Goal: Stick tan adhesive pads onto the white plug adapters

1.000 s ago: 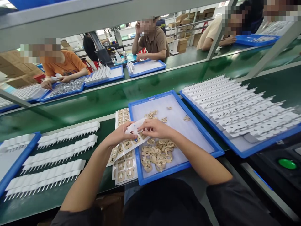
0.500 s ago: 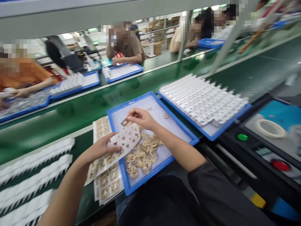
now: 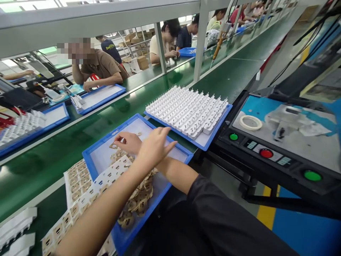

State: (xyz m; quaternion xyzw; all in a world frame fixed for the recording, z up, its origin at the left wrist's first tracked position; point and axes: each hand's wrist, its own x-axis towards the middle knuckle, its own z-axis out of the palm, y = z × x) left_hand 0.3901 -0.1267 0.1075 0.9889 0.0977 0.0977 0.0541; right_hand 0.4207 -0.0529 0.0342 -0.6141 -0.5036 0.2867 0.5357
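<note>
My right hand is over the near blue tray and pinches a small tan piece at its fingertips. My left hand reaches across above my right forearm, fingers spread and holding nothing, toward the tray's right side. A white backing sheet with cut-outs lies on the tray's left edge, under my left forearm. A pile of loose tan pieces sits at the near end of the tray. Sheets of tan pieces are stacked left of the tray.
A second blue tray with rows of white plug parts stands to the right. Beyond it a machine panel has a green button, a red button and a tape roll. Co-workers sit across the green conveyor belt.
My head has turned right. My left hand has let go of the white sheet and moved right over my right forearm. My right hand stays over the tray with a tan piece.
</note>
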